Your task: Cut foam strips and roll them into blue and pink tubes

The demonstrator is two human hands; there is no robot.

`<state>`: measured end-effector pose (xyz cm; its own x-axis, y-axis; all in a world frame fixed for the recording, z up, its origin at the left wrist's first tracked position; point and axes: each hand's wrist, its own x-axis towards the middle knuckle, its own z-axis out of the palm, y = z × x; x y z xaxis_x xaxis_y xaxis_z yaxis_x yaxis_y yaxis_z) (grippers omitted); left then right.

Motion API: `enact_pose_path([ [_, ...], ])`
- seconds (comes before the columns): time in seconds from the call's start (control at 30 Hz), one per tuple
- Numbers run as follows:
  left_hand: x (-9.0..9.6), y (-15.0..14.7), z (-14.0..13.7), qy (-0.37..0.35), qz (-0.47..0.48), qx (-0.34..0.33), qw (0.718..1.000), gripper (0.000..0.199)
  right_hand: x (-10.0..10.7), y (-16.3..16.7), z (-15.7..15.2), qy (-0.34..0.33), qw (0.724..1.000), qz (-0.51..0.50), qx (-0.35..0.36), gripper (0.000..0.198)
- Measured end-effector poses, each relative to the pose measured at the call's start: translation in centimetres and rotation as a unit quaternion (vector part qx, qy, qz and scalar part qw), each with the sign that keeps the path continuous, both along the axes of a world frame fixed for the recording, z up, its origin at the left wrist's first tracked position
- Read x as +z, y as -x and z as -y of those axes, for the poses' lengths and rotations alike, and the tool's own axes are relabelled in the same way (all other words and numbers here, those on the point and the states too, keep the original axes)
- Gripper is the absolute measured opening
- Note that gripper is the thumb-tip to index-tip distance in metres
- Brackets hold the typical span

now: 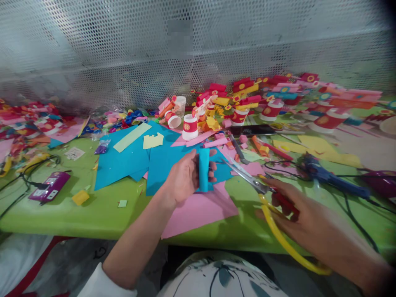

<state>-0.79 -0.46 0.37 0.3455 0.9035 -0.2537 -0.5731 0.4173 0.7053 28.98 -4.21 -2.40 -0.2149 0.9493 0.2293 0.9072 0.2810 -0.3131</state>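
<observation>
My left hand (183, 176) is closed around a small blue paper roll (203, 170), which stands nearly upright against the fingers. In my right hand (305, 218) is a pair of scissors (247, 177) with metal blades, a red part and a large yellow handle loop. The blades point up and left, a short way to the right of the roll and apart from it. Beneath the left hand lie blue paper sheets (159, 177) and a pink sheet (201, 212).
Paper cups (189, 127) with coloured paper rolls stand along the perforated metal wall (123, 53). On the right rest a blue glue gun (334, 177) with a cable and a dark phone-like slab (253, 130). A purple device (49, 187) with wires lies left on the green table (102, 218).
</observation>
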Motion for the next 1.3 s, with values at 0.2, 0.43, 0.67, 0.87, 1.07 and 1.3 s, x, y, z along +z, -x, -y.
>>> enact_pose_path([
  [0.2, -0.3, -0.3, 0.3, -0.055, -0.025, 0.043, 0.997, 0.037, -1.8, 2.6, 0.8, -0.002, 0.997, 0.069, 0.016, 0.053],
  [0.43, -1.2, -0.7, 0.6, -0.2, -0.127, 0.043, 0.971, 0.035, -2.5, 3.6, 0.0, -0.086, 0.984, 0.102, 0.115, 0.049],
  [0.67, -0.6, -1.2, 1.0, -0.251, -0.199, 0.056, 0.946, 0.045, -2.2, 4.1, -0.1, -0.107, 0.972, 0.121, 0.169, 0.045],
  [0.87, -0.6, -1.1, 1.0, -0.241, -0.249, 0.056, 0.936, 0.031, -2.0, 4.3, -0.1, -0.054, 0.976, 0.107, 0.18, 0.047],
  [1.07, -0.9, -1.1, 0.8, -0.26, -0.226, 0.059, 0.937, 0.033, -2.4, 3.9, 0.3, -0.037, 0.978, 0.093, 0.182, 0.05],
  [1.3, -0.7, -0.9, 0.5, -0.117, -0.128, 0.056, 0.983, 0.032, -1.8, 4.3, 0.4, -0.027, 0.979, 0.096, 0.18, 0.043],
])
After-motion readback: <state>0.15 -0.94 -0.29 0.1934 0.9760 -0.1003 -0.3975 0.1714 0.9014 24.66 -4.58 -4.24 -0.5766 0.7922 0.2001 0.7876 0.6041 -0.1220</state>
